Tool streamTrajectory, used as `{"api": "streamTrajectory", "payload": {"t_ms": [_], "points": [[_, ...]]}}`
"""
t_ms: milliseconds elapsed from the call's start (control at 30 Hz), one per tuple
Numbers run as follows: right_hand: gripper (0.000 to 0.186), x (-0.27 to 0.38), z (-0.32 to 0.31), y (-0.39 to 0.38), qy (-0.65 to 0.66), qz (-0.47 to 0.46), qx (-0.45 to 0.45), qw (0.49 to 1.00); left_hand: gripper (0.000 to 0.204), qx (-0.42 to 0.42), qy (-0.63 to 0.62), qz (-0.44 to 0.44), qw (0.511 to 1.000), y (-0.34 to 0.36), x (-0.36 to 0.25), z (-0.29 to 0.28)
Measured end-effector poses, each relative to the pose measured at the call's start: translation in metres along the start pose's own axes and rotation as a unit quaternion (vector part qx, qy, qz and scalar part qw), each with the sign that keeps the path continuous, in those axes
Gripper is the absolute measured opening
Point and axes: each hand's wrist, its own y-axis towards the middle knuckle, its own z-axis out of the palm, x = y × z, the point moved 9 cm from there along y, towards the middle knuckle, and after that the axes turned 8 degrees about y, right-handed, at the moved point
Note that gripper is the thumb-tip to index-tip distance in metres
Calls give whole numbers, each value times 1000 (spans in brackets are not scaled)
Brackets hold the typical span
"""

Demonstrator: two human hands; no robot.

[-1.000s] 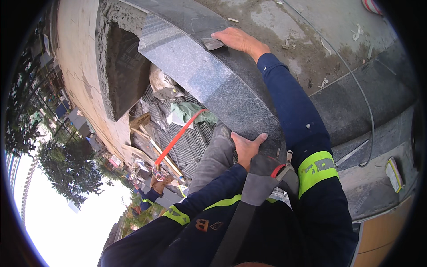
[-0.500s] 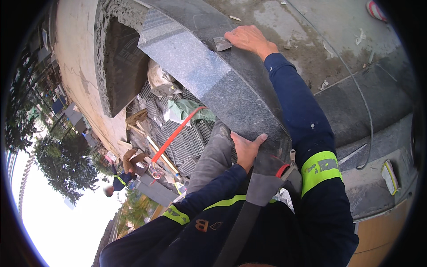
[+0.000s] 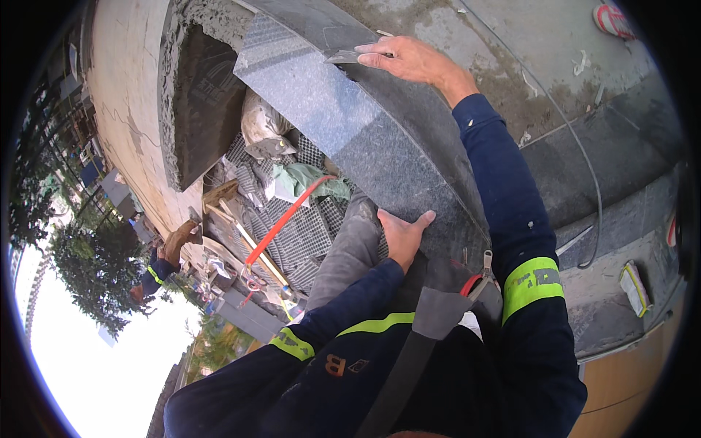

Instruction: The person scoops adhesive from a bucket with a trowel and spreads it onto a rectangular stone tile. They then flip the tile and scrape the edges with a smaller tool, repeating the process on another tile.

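Observation:
My right hand point(image 3: 412, 62) pinches a small flat metal scraper point(image 3: 342, 57) between thumb and fingers. Its blade touches the upper edge of a curved grey granite slab point(image 3: 394, 150), where the polished face meets the dark top. On the near part of the slab lies my left hand point(image 3: 404, 233), with thumb and fingers spread apart and nothing held. Both sleeves are dark blue with yellow-green bands.
Below the slab lie black plastic grid panels point(image 3: 281, 233), a dirty sack point(image 3: 264, 128), green sheeting point(image 3: 303, 179) and an orange strap point(image 3: 288, 223). A cable point(image 3: 558, 109) crosses the ground at right. A shoe point(image 3: 612, 20) shows top right, and another person point(image 3: 157, 271) is far left.
My right hand has shifted a little left and up along the slab's edge, and the scraper now shows flatter. My left hand stays put. The person at far left has moved.

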Motion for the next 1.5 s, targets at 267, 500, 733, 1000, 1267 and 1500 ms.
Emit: {"api": "streamTrajectory", "payload": {"t_ms": [267, 500, 733, 1000, 1267, 1500], "points": [[45, -14, 12, 0, 74, -40, 38, 996, 107, 5, -26, -14, 1000, 2, 5, 2], [41, -29, 6, -34, 47, 4, 71, 996, 112, 2, -9, -38, 999, -2, 2, -1], [46, -35, -1, -40, 135, 43, 54, 988, 115, -9, 27, -43, 999, 2, 13, -1], [47, -39, 31, -54, 203, 4, 21, 979, 112, -2, -12, -16, 1000, 3, 11, 1], [42, -43, 33, -60, 163, 7, 21, 986, 106, 10, -24, -51, 998, -3, -3, 1], [36, -62, 11, -68, 66, 59, 50, 995, 107, 3, -15, -34, 999, 1, 6, 0]]}}
